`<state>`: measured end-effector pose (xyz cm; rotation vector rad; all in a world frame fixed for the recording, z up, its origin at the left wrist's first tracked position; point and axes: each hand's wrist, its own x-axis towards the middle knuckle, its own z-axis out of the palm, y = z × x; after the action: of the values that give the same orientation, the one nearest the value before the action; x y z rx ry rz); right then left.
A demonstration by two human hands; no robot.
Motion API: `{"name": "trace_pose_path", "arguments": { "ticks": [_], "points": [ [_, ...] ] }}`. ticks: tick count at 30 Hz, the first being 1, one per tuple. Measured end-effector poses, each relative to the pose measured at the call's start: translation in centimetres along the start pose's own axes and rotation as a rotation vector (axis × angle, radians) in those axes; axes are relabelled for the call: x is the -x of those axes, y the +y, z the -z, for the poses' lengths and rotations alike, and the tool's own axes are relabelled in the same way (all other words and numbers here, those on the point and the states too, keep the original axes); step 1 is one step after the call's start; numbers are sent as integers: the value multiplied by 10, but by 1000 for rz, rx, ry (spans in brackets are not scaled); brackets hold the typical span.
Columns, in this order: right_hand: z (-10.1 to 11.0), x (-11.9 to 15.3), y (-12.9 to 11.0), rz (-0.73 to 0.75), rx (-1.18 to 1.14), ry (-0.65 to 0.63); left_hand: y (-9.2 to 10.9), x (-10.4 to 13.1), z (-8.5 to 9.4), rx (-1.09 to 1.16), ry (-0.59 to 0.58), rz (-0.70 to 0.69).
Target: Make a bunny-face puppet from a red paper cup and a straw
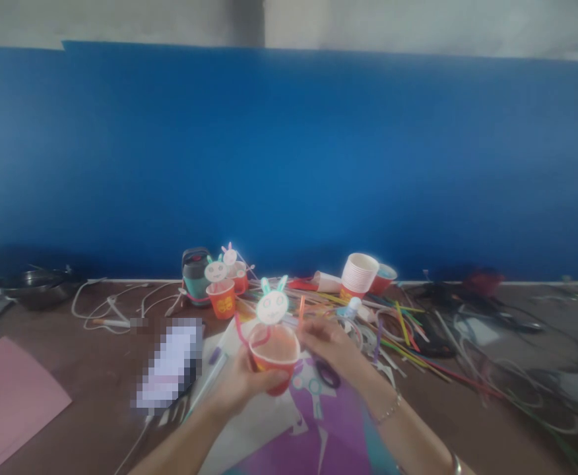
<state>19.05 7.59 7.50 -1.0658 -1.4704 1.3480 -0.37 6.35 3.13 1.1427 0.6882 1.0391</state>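
My left hand (244,382) is wrapped round a red and white paper cup (275,359), its open top facing me. A white paper rabbit head (272,305) with green-edged ears stands up at the cup's far rim. From the cup's left side sticks out a pink pipe cleaner (239,326), bent into the cup. Beside the right rim, my right hand (328,343) pinches a thin orange pipe cleaner (301,309) that points upward. Its lower end is hidden by the fingers and cup, so I cannot tell whether it is attached.
Purple paper (338,435) with cut-outs lies beneath my hands. A phone (170,363) and pink paper (12,402) are to the left. Behind stand another rabbit cup (222,300), a dark green container (196,277) and stacked paper cups (358,274). Loose pipe cleaners (408,323) and cables spread rightward.
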Motion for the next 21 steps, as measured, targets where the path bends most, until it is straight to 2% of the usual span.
{"name": "trace_pose_path", "arguments": {
  "ticks": [6, 14, 17, 21],
  "points": [
    [1, 4, -10, 16, 6, -104, -5, 0, 3, 78, -84, 3],
    [2, 11, -20, -22, 98, -232, 3, -1, 8, 70, -205, 61],
    [5, 9, -15, -50, 97, -207, 2, -1, 7, 73, -181, 72],
    [9, 2, -9, -44, 24, -109, -1, -4, 5, 96, -42, -3]
  ]
}}
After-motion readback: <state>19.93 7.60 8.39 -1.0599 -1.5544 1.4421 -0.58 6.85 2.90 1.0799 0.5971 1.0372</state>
